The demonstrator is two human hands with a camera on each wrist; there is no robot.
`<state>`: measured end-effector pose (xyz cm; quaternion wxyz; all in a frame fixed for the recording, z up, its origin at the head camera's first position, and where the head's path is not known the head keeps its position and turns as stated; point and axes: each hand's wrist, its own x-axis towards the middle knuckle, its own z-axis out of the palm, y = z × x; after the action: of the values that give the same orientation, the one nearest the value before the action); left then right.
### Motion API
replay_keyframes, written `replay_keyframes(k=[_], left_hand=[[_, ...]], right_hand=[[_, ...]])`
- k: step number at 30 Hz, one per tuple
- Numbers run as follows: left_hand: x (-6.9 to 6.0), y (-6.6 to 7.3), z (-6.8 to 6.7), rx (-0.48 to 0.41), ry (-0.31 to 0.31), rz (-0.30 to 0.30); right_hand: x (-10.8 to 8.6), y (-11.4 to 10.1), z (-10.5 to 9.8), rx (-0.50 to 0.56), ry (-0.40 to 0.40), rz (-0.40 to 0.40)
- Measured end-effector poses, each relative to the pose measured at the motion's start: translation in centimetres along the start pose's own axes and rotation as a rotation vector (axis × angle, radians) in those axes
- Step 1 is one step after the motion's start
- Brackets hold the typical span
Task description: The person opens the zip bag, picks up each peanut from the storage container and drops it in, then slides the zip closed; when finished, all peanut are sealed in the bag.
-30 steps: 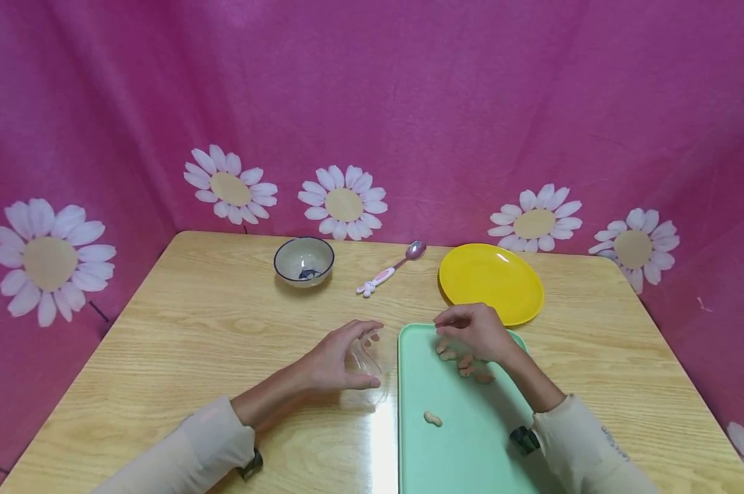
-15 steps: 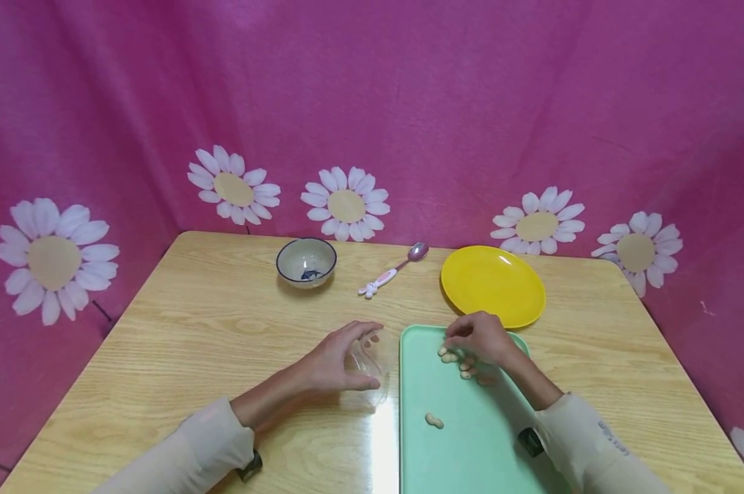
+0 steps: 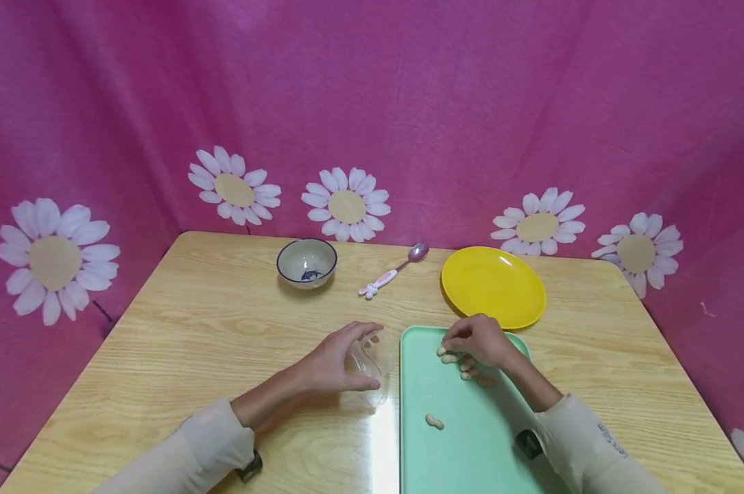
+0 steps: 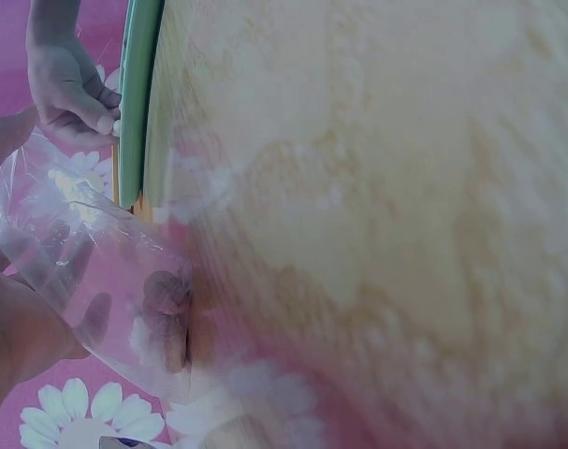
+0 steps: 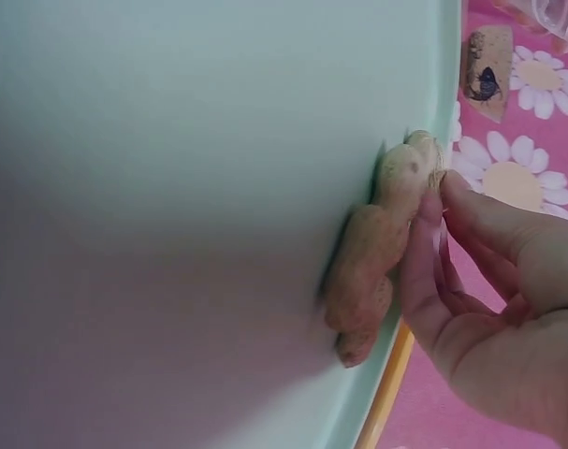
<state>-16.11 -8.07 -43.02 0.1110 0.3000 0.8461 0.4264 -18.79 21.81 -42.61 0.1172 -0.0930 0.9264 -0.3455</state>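
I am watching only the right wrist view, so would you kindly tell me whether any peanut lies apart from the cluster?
Observer: Yes, a single peanut lies on the green tray, on the near side of the cluster.
Operator: Thank you; is anything inside the clear plastic cup?
Observer: Yes, at least one peanut shows through it in the left wrist view.
Operator: And what lies between the patterned bowl and the yellow plate?
Observer: A spoon with a pink-and-white rabbit handle.

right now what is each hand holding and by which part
The left hand holds the clear container around its sides. The right hand seems to pinch a peanut near one end.
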Motion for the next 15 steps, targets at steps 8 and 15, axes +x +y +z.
replay_keyframes(k=[8, 15], left_hand=[[0.0, 0.0, 0.0, -0.003, -0.003, -0.002], [0.0, 0.1, 0.0, 0.002, -0.01, -0.008]], right_hand=[[-0.3, -1.1, -0.2, 0.046, 0.047, -0.007], [-0.9, -3.1, -0.1, 0.099, 0.089, -0.034]])
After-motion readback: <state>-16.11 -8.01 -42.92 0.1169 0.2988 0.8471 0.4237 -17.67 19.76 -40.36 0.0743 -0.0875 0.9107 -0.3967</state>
